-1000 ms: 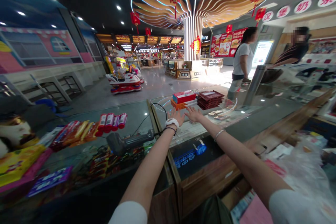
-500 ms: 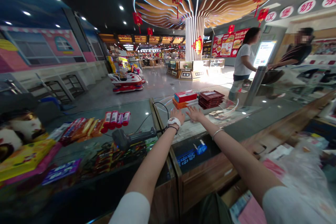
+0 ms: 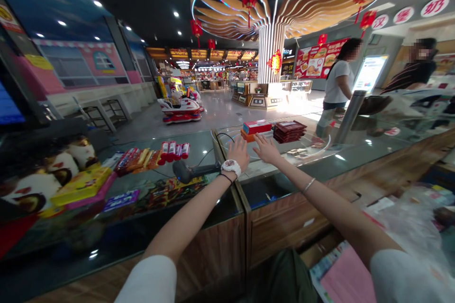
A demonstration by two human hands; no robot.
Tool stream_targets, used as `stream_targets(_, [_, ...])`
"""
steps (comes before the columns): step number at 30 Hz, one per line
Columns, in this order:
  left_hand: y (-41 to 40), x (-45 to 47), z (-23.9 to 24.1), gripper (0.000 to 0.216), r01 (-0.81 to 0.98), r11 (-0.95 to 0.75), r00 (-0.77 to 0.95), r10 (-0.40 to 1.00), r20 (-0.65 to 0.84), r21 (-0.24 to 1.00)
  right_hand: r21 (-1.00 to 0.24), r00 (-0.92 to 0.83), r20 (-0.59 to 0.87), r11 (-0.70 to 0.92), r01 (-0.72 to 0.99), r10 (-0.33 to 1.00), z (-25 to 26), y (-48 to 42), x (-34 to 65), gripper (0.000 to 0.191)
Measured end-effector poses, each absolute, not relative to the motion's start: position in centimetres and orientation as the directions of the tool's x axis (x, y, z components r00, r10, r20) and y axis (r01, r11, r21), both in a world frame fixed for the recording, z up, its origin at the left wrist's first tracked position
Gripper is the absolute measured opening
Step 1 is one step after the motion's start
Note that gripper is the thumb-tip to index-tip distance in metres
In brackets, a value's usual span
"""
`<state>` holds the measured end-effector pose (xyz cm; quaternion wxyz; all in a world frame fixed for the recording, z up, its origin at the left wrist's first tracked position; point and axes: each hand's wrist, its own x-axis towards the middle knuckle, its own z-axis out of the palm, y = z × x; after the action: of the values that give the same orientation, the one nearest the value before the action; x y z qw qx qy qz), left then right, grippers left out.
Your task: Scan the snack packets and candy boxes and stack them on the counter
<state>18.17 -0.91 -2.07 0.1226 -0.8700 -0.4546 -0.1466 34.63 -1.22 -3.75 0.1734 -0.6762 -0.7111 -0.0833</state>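
Observation:
My left hand, with a white watch at the wrist, is held out over the glass counter, fingers spread and nothing in it. To its right, my right hand is also stretched out with the fingers apart and holds nothing. Just beyond both hands lie a red box and an orange box under it. A pile of dark red flat packets lies to the right of these boxes. A dark handheld barcode scanner rests on the counter left of my left wrist.
On the left counter are red-capped tubes, a yellow box, a purple packet and white-and-brown packages. A metal post rises at the right. Two people stand beyond the counter. A clear plastic bag lies at lower right.
The view has turned left, bringing a screen into the left edge. My left hand has opened wider, its fingers now spread; my right hand stays outstretched near the boxes.

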Motion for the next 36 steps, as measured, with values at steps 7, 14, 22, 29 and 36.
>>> stream_targets(7, [-6.0, 10.6, -1.6, 0.056, 0.873, -0.476, 0.472, 0.771, 0.429, -0.106, -0.183, -0.161, 0.38, 0.244, 0.952, 0.911, -2.6, -5.1, 29.8, 0.064])
stream_targets(14, [-8.9, 3.6, -1.0, 0.057, 0.928, -0.363, 0.359, 0.81, 0.463, -0.085, -0.234, -0.337, 0.404, 0.452, 0.861, 0.85, -2.6, -7.3, 22.7, 0.064])
stream_targets(22, [-11.6, -4.6, -1.8, 0.057, 0.98, -0.198, 0.194, 0.88, 0.434, -0.037, -0.267, -0.556, 0.429, 0.688, 0.675, 0.712, -2.1, -8.8, 14.3, 0.063])
stream_targets(29, [-12.3, -12.6, -2.5, 0.057, 0.998, -0.062, 0.057, 0.91, 0.411, 0.0, -0.23, -0.702, 0.373, 0.794, 0.563, 0.607, -3.4, -7.7, 7.5, 0.066])
stream_targets(36, [-12.4, -17.0, -2.6, 0.057, 1.0, 0.002, -0.005, 0.947, 0.323, 0.01, -0.187, -0.772, 0.262, 0.815, 0.548, 0.579, -4.2, -6.0, 1.8, 0.068])
